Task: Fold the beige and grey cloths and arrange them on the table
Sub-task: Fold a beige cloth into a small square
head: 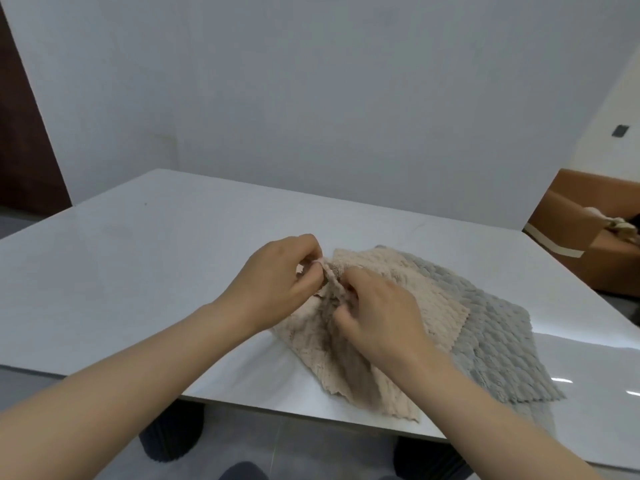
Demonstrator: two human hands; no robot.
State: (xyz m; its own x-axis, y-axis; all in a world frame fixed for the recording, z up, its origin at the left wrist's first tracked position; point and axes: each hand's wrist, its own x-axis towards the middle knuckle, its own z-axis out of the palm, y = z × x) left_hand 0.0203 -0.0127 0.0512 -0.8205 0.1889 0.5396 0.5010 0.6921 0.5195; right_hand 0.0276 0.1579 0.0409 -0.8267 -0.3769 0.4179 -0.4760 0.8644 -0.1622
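Observation:
A beige textured cloth (391, 289) lies rumpled on the white table (138, 265), near its front edge and partly over a grey textured cloth (498, 334) spread to its right. My left hand (277, 275) pinches a raised fold of the beige cloth at its far left corner. Right beside it, my right hand (377, 317) pinches the same fold, fingers curled into the fabric. The grey cloth's front edge hangs slightly over the table's edge.
A brown cardboard box (581, 237) stands on the floor to the right, with some fabric inside. A grey wall rises behind the table. Dark round stools (169, 434) sit under the table's front edge.

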